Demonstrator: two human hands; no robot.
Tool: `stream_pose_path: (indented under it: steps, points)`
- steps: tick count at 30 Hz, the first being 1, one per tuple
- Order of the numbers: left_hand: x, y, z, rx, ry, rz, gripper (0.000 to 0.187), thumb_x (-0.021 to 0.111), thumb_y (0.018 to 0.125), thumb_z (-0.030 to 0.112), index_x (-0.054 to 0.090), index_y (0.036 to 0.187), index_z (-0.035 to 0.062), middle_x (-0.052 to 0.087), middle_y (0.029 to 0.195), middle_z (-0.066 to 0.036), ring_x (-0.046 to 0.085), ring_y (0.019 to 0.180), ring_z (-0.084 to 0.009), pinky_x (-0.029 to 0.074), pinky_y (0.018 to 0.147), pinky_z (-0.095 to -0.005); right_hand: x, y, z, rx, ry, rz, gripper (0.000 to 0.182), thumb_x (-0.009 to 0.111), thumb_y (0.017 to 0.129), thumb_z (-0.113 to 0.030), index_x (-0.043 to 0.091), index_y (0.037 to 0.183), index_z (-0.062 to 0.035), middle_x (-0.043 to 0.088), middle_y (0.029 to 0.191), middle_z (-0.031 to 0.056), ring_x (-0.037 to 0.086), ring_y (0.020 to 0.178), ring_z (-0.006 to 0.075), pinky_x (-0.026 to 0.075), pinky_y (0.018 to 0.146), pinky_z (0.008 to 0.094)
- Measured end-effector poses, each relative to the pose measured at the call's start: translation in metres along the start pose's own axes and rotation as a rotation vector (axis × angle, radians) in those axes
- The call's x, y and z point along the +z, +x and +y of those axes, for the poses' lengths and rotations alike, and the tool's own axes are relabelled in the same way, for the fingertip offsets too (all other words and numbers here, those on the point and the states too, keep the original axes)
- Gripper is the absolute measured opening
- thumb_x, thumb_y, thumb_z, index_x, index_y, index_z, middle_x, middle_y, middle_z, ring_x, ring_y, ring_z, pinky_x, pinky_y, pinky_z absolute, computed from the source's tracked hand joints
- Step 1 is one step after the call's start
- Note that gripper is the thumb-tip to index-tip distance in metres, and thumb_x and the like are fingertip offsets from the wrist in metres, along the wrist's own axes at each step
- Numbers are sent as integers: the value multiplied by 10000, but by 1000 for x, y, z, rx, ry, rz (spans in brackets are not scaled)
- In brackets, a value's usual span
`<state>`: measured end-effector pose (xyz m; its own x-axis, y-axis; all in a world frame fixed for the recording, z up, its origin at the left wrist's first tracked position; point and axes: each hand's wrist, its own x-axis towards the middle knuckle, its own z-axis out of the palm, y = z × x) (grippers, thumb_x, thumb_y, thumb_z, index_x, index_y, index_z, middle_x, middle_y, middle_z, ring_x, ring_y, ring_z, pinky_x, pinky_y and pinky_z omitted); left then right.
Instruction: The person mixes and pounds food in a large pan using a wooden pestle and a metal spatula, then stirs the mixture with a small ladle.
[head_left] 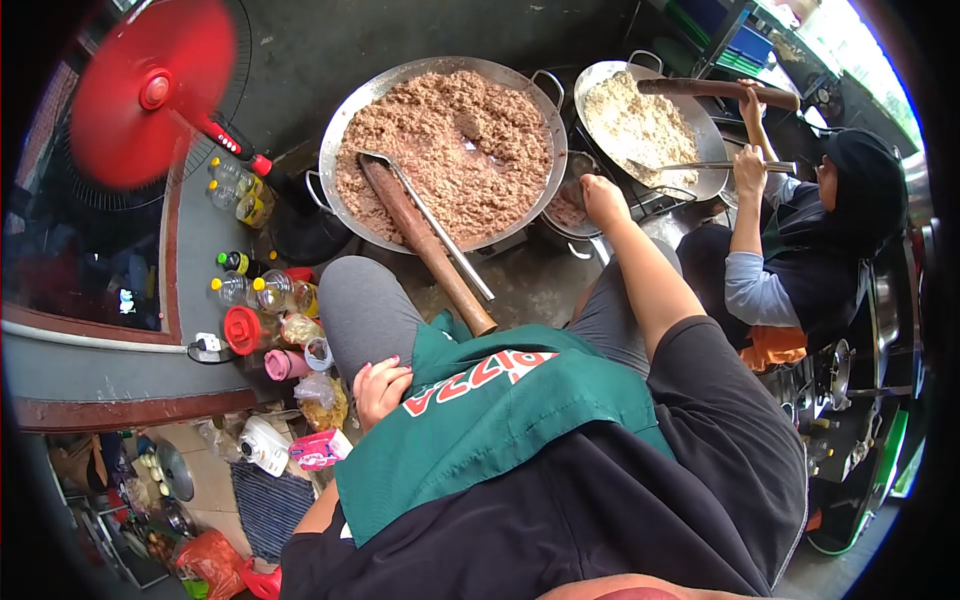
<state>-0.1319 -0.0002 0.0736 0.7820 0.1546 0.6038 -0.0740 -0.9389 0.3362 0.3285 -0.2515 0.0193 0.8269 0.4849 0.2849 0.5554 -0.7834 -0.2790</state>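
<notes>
Our right hand curls closed at one o'clock by the small pot, steadying; left hand rests loosely spread on our thigh, idle

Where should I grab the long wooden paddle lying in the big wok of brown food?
Probably the wooden paddle is best gripped near its free handle end, which sticks out over the wok rim toward the knees. Come from the near side; the far end is buried in the food. The left hand, on the thigh, is nearest.
</notes>
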Motion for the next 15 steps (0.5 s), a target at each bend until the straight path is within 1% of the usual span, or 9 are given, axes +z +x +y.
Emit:
stream_pose_path:
  steps: [1,2,4,5,6,7,9,10,15]
  points:
    - [2,-4,-3,-1,4,6,204,581,738,256,642,846,95,647,923,-19,618,1001,-215,372,960,-430,-2,2,-2,-3,-10,3,180,504,900,-158,622,976,-44,644,897,196,622,858,364,495,785,427]
    - [3,-6,-5,-2,10,13,202,581,736,254,643,844,96,648,920,-18,619,1000,-214,372,960,-429,-4,6,-1,-20,50,133,177,500,897,-149,623,968,-42,647,899,196,621,863,366,495,781,435]
    - [0,-6,-3,-31,24,-2,208,581,736,263,645,844,97,647,920,-18,618,998,-212,370,961,-429,-34,10,-14,143,197,362,183,491,897,-134,646,937,-44,649,905,212,620,843,387,489,766,435]
    - [-2,-5,-2,-49,33,-10,211,582,736,267,646,844,98,647,920,-19,618,997,-212,369,962,-428,-53,13,-21,271,123,413,187,495,913,-138,649,916,-32,662,873,191,654,775,323,502,725,404]
    - [-5,-3,-2,-43,28,-31,222,584,739,274,647,854,95,647,920,-18,617,994,-212,364,965,-430,-51,19,-8,399,415,461,188,477,923,-146,638,929,-49,668,762,161,662,708,287,510,653,393]
    - [-6,-3,-1,-50,24,-21,224,584,740,276,647,856,94,646,921,-18,616,994,-212,364,966,-431,-60,25,-9,413,746,547,170,481,935,-104,612,954,3,663,777,136,662,676,195,522,611,311]
    - [-7,-1,0,-57,14,-7,230,585,743,279,647,862,92,646,923,-19,616,994,-213,362,966,-433,-86,28,-29,513,1103,604,173,472,948,-81,574,981,55,645,835,139,660,700,173,531,610,245]
    - [-9,1,1,-61,13,-17,232,585,745,281,646,863,91,646,923,-20,616,993,-214,362,967,-435,-87,31,-32,511,1156,605,187,451,958,-79,552,995,75,630,879,163,666,711,204,553,623,241]
    - [-9,1,0,-51,-6,-3,234,579,750,275,646,865,82,644,920,-26,619,987,-213,363,967,-435,-54,57,-72,574,1380,448,160,444,941,-54,533,975,74,624,848,198,672,680,248,575,581,282]
